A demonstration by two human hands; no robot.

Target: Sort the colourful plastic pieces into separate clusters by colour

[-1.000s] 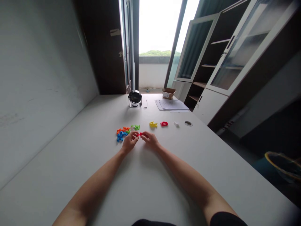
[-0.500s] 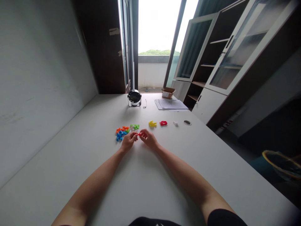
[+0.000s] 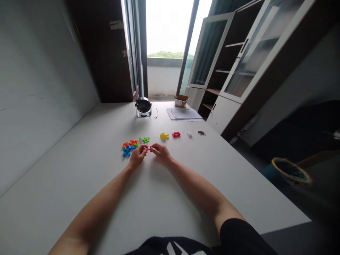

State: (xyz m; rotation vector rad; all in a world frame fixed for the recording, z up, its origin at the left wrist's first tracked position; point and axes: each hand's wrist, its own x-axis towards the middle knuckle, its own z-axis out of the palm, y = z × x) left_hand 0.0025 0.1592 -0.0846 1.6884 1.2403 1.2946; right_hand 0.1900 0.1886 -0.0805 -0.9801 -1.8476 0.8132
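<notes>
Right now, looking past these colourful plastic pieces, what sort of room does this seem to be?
Probably an office or study room. A tall white-framed glass-door cabinet with dark wooden shelves stands beside a long white table, which holds a stack of white papers and a small open cardboard box.

Red pc (image 3: 149,149) hidden btwn L hand (image 3: 137,157), R hand (image 3: 160,152); shape unclear.

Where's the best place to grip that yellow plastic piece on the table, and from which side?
Pinch the yellow plastic piece by its edges from above, coming from the near side, probably. It lies low on the white table, with gaps on either side for fingers, and the right hand is closest.
</notes>
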